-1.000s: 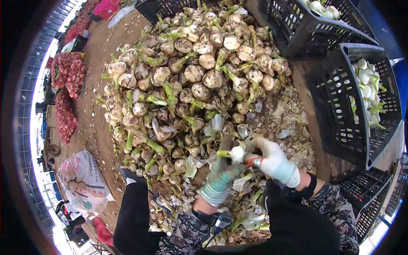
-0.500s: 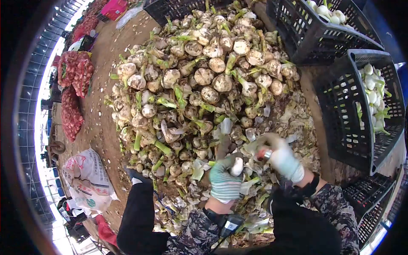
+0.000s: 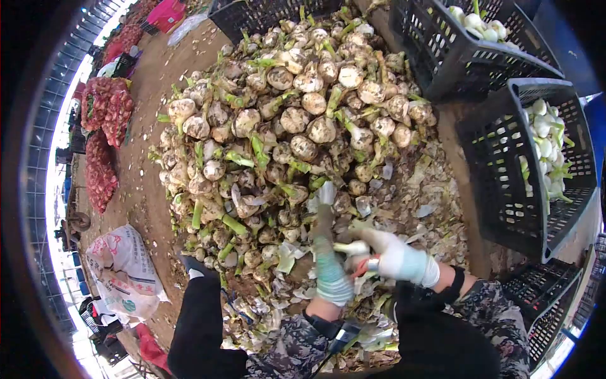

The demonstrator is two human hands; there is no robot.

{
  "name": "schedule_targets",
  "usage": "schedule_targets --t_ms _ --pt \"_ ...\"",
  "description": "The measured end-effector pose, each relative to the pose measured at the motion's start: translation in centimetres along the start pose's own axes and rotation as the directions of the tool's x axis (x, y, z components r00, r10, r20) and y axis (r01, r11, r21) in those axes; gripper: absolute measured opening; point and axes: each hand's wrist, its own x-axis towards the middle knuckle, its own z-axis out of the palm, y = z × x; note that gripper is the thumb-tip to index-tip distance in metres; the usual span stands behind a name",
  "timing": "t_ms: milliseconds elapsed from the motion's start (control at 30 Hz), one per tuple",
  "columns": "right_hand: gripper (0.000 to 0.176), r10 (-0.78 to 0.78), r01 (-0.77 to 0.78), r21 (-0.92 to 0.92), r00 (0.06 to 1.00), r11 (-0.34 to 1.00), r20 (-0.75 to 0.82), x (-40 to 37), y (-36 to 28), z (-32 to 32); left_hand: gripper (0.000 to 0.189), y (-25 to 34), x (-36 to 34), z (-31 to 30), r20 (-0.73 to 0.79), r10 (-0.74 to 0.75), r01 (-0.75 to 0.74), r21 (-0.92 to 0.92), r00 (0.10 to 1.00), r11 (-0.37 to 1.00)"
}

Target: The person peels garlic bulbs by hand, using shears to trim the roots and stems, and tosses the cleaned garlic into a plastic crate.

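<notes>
My left hand, in a striped green-and-white glove, reaches forward to the near edge of the heap of dirty garlic bulbs. Its fingers are stretched out, close to a pale piece of garlic skin. Beside it, my gloved right hand is closed on a peeled white garlic bulb, whose stem points left. The same hand also grips a small tool with a red handle; the tool's working end cannot be made out. Loose skins and cut stems lie below both hands.
Black crates with cleaned garlic stand at the right, one nearer and one farther. Another black crate borders the heap's far side. Red net sacks and a white printed sack lie on the left.
The peeled bulb has passed from my left hand to my right. My left hand has stretched forward to the heap, while my right has moved slightly left and down with the tool.
</notes>
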Motion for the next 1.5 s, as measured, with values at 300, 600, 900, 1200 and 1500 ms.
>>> schedule_targets --t_ms 300,600,900,1200,1500 --pt "0.063 -0.304 0.315 0.760 0.939 0.568 -0.162 -1.4 -1.6 -11.0 0.043 1.6 -1.7 0.0 -0.458 0.129 0.040 0.340 0.880 0.939" --pt "0.029 0.276 -0.137 0.264 0.734 0.955 -0.621 11.2 7.8 -9.1 0.033 -0.3 -3.5 -0.3 -0.509 -0.015 0.271 0.434 0.861 0.859" --pt "0.038 0.154 -0.287 -0.119 0.769 0.950 -0.620 3.0 10.6 -8.8 0.033 0.3 -3.2 -2.0 -0.551 -0.075 0.400 0.500 0.831 0.768" --pt "0.039 -0.366 -0.229 -0.432 0.280 0.872 -0.887 -3.2 13.3 -12.6 0.031 1.0 -3.5 -4.0 -0.590 -0.108 0.399 0.390 0.800 0.830" --pt "0.068 0.007 -0.629 -0.596 0.691 0.499 -0.723 2.5 9.8 -10.3 0.034 -0.3 -3.9 -1.7 -0.569 -0.138 0.438 0.433 0.810 0.788"
